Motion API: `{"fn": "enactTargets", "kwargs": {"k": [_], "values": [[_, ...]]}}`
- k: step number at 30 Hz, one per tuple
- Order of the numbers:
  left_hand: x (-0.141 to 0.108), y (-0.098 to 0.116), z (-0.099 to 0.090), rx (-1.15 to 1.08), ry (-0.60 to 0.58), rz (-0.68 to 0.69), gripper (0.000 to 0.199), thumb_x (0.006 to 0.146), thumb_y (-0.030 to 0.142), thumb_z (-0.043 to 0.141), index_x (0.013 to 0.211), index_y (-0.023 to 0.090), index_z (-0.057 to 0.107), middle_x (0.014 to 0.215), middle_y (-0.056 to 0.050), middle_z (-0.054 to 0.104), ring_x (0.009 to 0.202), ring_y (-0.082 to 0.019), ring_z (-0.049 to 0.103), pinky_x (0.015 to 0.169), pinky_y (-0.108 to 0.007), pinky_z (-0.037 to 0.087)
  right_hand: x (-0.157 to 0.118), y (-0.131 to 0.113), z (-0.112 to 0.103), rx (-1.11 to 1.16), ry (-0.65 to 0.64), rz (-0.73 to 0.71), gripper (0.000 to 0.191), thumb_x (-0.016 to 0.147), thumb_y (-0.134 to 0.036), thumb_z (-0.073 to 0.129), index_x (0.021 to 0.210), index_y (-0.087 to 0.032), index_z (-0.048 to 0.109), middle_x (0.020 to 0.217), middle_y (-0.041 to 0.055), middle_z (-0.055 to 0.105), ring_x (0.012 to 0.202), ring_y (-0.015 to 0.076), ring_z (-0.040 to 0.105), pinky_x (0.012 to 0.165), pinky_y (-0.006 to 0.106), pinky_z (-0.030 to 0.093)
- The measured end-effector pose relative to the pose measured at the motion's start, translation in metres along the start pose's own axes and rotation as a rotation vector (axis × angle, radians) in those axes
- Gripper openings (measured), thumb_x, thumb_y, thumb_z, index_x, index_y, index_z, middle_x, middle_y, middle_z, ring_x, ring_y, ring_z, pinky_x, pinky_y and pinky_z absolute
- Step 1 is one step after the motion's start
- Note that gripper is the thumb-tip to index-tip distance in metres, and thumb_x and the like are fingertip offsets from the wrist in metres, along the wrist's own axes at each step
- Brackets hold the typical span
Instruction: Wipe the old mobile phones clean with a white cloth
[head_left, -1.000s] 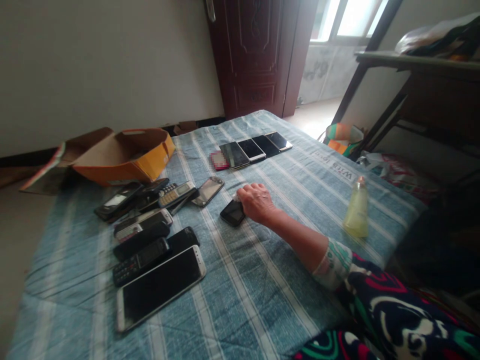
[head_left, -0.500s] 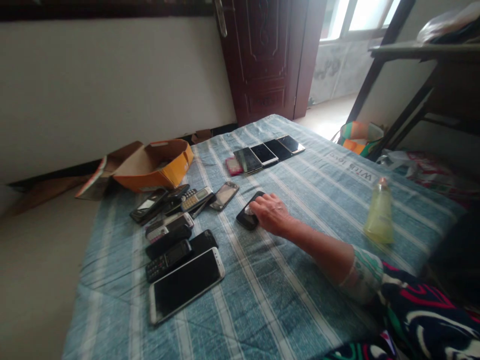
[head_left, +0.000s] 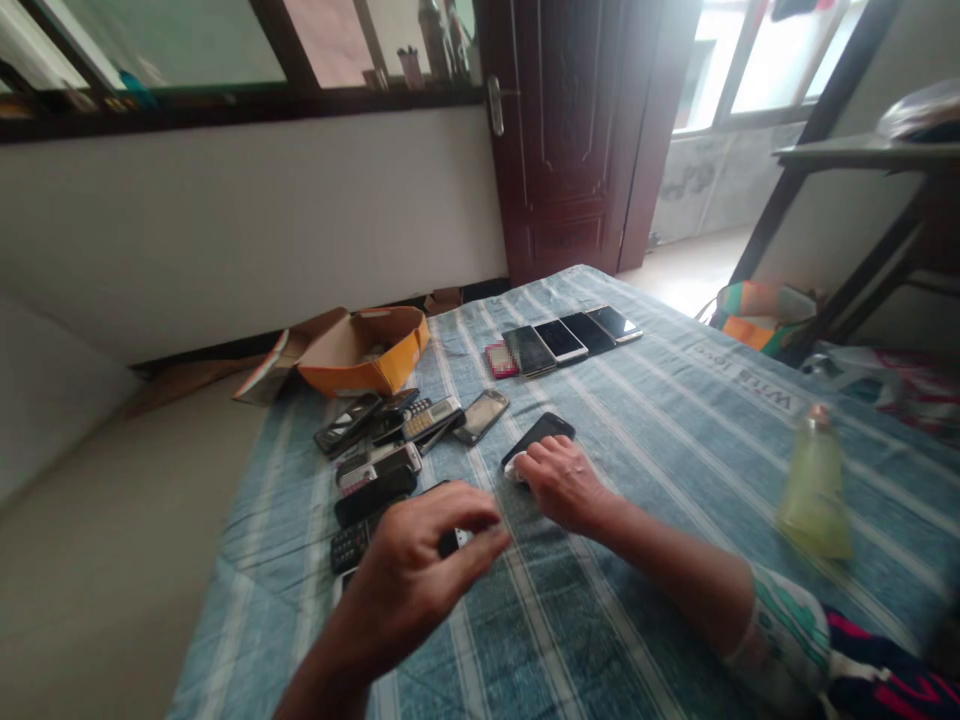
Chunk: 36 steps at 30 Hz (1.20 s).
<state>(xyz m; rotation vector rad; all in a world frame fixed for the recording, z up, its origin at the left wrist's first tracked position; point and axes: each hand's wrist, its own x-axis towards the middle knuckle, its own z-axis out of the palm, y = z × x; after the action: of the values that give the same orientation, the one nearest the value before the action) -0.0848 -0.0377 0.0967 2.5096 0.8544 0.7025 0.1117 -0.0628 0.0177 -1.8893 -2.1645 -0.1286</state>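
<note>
My right hand point(head_left: 562, 480) is closed on a crumpled white wipe point(head_left: 514, 467), at the near edge of a black phone point(head_left: 541, 437) lying on the striped cloth. Raised above the old phones at the left is my left hand point(head_left: 427, 560), its thumb and fingers curved with a gap between them and nothing held. It hides much of the large white phone and part of a keypad phone point(head_left: 350, 547). A silver phone point(head_left: 482, 417) lies just beyond, beside a keypad phone with a silver rim point(head_left: 433, 419).
An open orange box point(head_left: 360, 375) stands at the far left edge of the striped cloth point(head_left: 667, 420). Several phones lie in a row at the back, one a white phone point(head_left: 561, 341). A yellow-green bottle point(head_left: 817, 490) stands at the right.
My left hand has come into view above the old phones. My right hand has shifted to the black phone's near edge with the wipe. The camera view has tilted up and turned left.
</note>
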Motion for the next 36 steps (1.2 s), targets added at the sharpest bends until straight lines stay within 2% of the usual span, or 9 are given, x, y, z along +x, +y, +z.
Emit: {"fn": "enactTargets", "kwargs": {"k": [2,4,8,14,18,24,27,33,36], "values": [[0.007,-0.008,0.016,0.091,-0.048,0.016,0.018,0.089,0.032,0.055,0.080,0.019,0.063,0.080,-0.004,0.064,0.074,-0.018,0.062,0.069,-0.031,0.054,0.003,0.010,-0.001,-0.021,0.002,0.068,0.014,0.089,-0.014,0.049,0.089,-0.019,0.063,0.086,0.0057,0.062,0.084,0.0210,0.051,0.073,0.033,0.029],[0.011,-0.018,0.040,0.207,0.011,-0.002,0.012,0.085,0.024,0.055,0.090,0.017,0.063,0.089,-0.007,0.066,0.085,-0.023,0.063,0.076,-0.037,0.055,0.006,0.023,-0.001,-0.045,0.004,0.161,0.017,0.091,-0.014,0.047,0.090,-0.019,0.064,0.088,0.0064,0.063,0.085,0.0211,0.052,0.073,0.033,0.029],[0.007,-0.032,0.089,0.276,0.060,-0.022,0.046,0.079,0.023,0.060,0.124,0.015,0.050,0.122,-0.015,0.059,0.113,-0.030,0.056,0.096,-0.047,0.050,0.008,0.040,-0.001,-0.087,0.019,0.301,0.019,0.091,-0.014,0.046,0.091,-0.018,0.064,0.090,0.0085,0.065,0.083,0.0216,0.053,0.072,0.033,0.028],[0.011,-0.045,0.126,0.308,0.148,-0.051,0.071,0.076,0.030,0.063,0.137,0.006,0.034,0.135,-0.024,0.048,0.128,-0.038,0.044,0.103,-0.055,0.042,-0.004,0.014,0.010,-0.032,0.087,0.141,0.013,0.090,-0.018,0.052,0.087,-0.021,0.064,0.082,0.0043,0.062,0.080,0.0206,0.051,0.072,0.033,0.028],[0.016,-0.051,0.134,0.281,0.184,-0.096,0.071,0.075,0.028,0.060,0.136,0.003,0.035,0.133,-0.025,0.050,0.126,-0.037,0.046,0.104,-0.052,0.042,-0.008,0.004,0.013,0.002,0.092,0.022,0.012,0.090,-0.020,0.053,0.083,-0.022,0.062,0.079,0.0028,0.061,0.077,0.0197,0.049,0.072,0.032,0.029],[0.017,-0.051,0.130,0.230,0.099,-0.182,0.073,0.073,0.028,0.062,0.136,0.005,0.035,0.134,-0.022,0.051,0.127,-0.036,0.046,0.104,-0.052,0.040,0.011,0.036,0.007,-0.102,0.059,0.280,0.017,0.090,-0.014,0.048,0.089,-0.020,0.064,0.087,0.0059,0.064,0.082,0.0215,0.053,0.073,0.033,0.028],[0.017,-0.052,0.128,0.207,0.090,-0.189,0.069,0.075,0.031,0.061,0.136,0.008,0.037,0.133,-0.020,0.053,0.127,-0.036,0.046,0.104,-0.053,0.040,0.022,0.038,0.006,-0.129,0.036,0.345,0.018,0.090,-0.014,0.047,0.087,-0.019,0.064,0.089,0.0078,0.065,0.083,0.0225,0.053,0.072,0.034,0.028],[0.015,-0.054,0.125,0.128,0.156,-0.069,0.060,0.079,0.033,0.055,0.133,0.010,0.041,0.128,-0.019,0.056,0.121,-0.033,0.051,0.102,-0.050,0.043,0.026,0.001,0.013,-0.020,0.039,0.105,0.012,0.088,-0.017,0.051,0.085,-0.021,0.062,0.085,0.0054,0.063,0.083,0.0218,0.052,0.075,0.033,0.030],[0.014,-0.053,0.124,0.129,0.161,-0.067,0.061,0.078,0.029,0.055,0.134,0.010,0.041,0.127,-0.018,0.057,0.120,-0.032,0.052,0.101,-0.049,0.045,0.027,-0.002,0.014,-0.005,0.031,0.076,0.013,0.089,-0.017,0.050,0.086,-0.021,0.062,0.085,0.0048,0.063,0.082,0.0213,0.052,0.075,0.033,0.031]]}}
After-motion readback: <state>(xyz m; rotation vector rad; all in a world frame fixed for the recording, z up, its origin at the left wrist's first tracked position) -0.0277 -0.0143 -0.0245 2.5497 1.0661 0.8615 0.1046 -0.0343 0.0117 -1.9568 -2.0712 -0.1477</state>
